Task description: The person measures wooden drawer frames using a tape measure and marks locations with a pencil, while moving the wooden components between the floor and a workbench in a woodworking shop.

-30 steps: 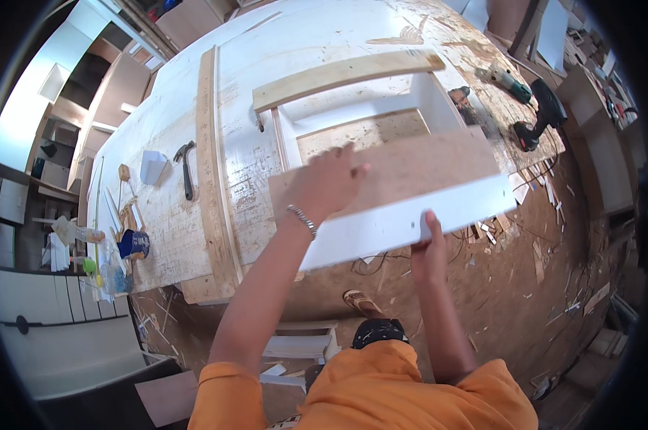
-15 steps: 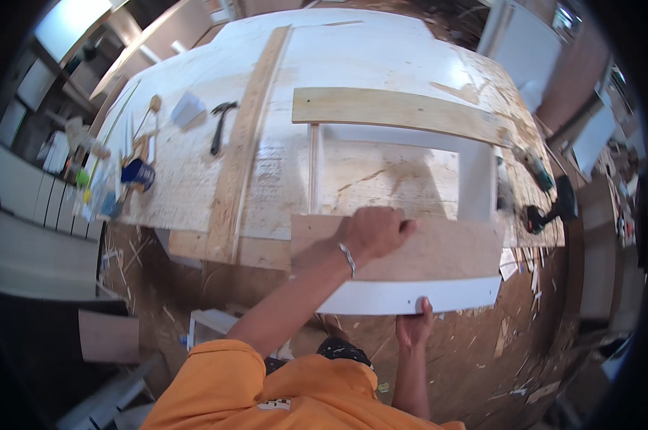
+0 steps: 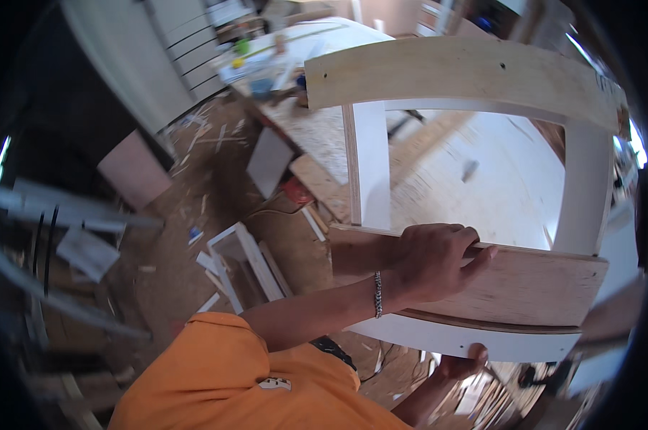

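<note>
Both of my hands grip a white-lined wooden cabinet frame [image 3: 585, 186], held tilted in front of me. My left hand [image 3: 438, 261], with a chain bracelet at the wrist, is closed over the upper edge of its near brown plywood board [image 3: 524, 283]. My right hand [image 3: 463, 364] holds the lower edge of the white front strip [image 3: 510, 344], thumb on its face and fingers hidden beneath. A pale plywood strip [image 3: 445, 72] spans the frame's far side. White table surface shows through its opening.
Behind the frame lies the worktable [image 3: 317, 136], with small items at its far left. On the littered floor [image 3: 195, 172] sit a small white box frame [image 3: 245, 265] and loose boards. A pinkish panel [image 3: 134, 172] leans at the left, near metal bars [image 3: 66, 279].
The cabinet frame has come up off the table and swung round in both hands, now nearer and tilted. My view has turned, and my left hand has shifted along the board's edge.
</note>
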Demonstrator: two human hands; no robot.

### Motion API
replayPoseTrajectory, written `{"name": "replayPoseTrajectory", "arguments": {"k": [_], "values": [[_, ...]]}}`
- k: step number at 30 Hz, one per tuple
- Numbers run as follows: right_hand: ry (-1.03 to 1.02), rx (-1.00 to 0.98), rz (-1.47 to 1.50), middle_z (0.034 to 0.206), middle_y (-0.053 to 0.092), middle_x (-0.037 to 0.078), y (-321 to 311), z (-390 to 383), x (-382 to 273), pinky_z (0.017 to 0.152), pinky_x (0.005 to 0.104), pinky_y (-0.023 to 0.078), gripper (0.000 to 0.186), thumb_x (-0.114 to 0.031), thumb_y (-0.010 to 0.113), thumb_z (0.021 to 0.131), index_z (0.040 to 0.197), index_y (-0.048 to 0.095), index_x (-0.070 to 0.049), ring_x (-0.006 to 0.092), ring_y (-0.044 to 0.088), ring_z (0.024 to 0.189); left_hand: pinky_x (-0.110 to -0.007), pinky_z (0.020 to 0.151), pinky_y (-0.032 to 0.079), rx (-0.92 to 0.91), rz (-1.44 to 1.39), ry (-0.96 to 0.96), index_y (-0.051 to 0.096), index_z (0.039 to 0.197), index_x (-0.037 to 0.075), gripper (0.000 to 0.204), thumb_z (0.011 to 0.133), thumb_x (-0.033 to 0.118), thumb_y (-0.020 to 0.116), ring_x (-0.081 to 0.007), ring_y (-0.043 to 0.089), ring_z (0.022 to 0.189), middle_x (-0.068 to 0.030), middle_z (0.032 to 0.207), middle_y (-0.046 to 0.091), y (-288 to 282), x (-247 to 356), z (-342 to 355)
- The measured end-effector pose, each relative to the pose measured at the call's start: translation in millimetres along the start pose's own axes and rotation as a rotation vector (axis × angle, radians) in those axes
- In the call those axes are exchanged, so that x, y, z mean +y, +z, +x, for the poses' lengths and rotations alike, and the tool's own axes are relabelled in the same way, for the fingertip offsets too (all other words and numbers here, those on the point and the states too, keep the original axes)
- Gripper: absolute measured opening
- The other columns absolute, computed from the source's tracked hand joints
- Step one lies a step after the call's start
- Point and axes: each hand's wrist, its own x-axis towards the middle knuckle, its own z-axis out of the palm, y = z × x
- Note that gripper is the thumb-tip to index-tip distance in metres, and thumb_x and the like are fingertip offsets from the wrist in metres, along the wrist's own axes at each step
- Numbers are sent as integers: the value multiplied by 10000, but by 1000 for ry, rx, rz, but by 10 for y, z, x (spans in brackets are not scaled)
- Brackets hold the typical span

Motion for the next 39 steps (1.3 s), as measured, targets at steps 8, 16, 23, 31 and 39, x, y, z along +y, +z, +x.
{"name": "replayPoseTrajectory", "arguments": {"k": [8, 16, 23, 31, 39], "values": [[-11, -456, -411, 1134, 638, 138, 1211, 229, 453, 810, 431, 595, 404, -363, 632, 906, 1129, 625, -26, 288, 656, 1010, -433, 698, 525, 514, -34, -453, 693, 836, 29, 517, 947, 516, 559, -334, 698, 733, -154, 724, 681, -1604, -141, -1272], [954, -698, -427, 1165, 570, 92, 2289, -2587, 2174, 911, 389, 511, 525, -173, 668, 877, 1340, 462, -38, 239, 574, 1122, -484, 802, 550, 846, 10, -1112, 711, 886, 29, 650, 921, 640, 492, -406, 705, 848, -225, 819, 714, -2873, -1147, -3877], [1269, -786, -839, 1057, 579, 106, 2517, -4253, 2978, 843, 383, 520, 453, -157, 665, 846, 1255, 513, -32, 235, 600, 982, -521, 973, 468, 981, -38, -1660, 679, 1138, -46, 809, 912, 685, 414, -447, 622, 1122, -318, 1152, 651, -3160, -1198, -6210], [1267, -1340, -913, 1075, 643, 153, 2747, -5242, 3686, 856, 363, 520, 443, -176, 657, 883, 1228, 518, 65, 221, 626, 973, -405, 905, 504, 1381, -462, -1574, 593, 1249, -114, 755, 970, 571, 439, -291, 659, 1057, -211, 1189, 661, -3238, -1639, -7623], [783, -1618, -1128, 1017, 673, 235, 2874, -5470, 5019, 853, 412, 521, 573, -226, 678, 838, 1282, 499, 90, 320, 675, 933, -328, 980, 456, 1273, -557, -1353, 570, 1319, -36, 638, 1032, 512, 411, -235, 624, 1107, -161, 1200, 653, -3280, -3044, -8359]]}}
